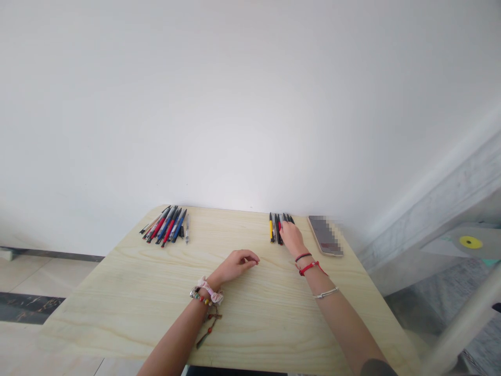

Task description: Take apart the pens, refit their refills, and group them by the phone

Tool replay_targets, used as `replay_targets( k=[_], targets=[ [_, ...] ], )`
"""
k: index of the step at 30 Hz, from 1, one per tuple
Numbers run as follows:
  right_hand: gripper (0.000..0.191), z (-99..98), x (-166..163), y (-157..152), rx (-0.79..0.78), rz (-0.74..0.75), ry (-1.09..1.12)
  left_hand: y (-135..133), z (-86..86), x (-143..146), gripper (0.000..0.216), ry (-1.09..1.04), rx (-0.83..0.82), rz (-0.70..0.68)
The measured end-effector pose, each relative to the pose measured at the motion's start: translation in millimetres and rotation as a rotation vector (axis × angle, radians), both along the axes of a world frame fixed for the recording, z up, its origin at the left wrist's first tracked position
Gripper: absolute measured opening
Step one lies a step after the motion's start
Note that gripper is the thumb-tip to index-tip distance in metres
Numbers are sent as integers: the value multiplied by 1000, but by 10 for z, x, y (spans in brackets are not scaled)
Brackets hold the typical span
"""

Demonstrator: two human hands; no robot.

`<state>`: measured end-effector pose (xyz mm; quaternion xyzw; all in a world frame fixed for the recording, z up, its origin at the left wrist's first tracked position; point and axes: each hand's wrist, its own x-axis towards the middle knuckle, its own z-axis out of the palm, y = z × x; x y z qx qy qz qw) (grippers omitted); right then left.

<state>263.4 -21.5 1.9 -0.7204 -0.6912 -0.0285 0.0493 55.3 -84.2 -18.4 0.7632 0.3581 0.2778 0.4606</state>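
My right hand [291, 237] reaches to a small row of pens [275, 227] at the far right of the wooden table [250, 324]; its fingers lie over the pens' right side, touching them. One pen in that row is yellow, the others dark. My left hand [237, 264] rests on the table's middle, fingers curled loosely with nothing seen in them. A larger bunch of red, blue and black pens [166, 225] lies at the far left, away from both hands.
A phone [325, 235] lies face up just right of the small pen row. A white wall stands behind the table. A grey stone ledge [438, 209] and a yellow disc [470, 242] are at the right. Tiled floor shows at the left.
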Motion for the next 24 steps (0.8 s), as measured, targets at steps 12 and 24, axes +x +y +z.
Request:
replay_targets(
  k=[12,24],
  targets=[
    [21,-6,58,-183,140,22,16,2,25,-6,22,16,0,14],
    [19,-125,-59,-645,158,313,237,10,-15,3,22,31,4,16]
  ],
)
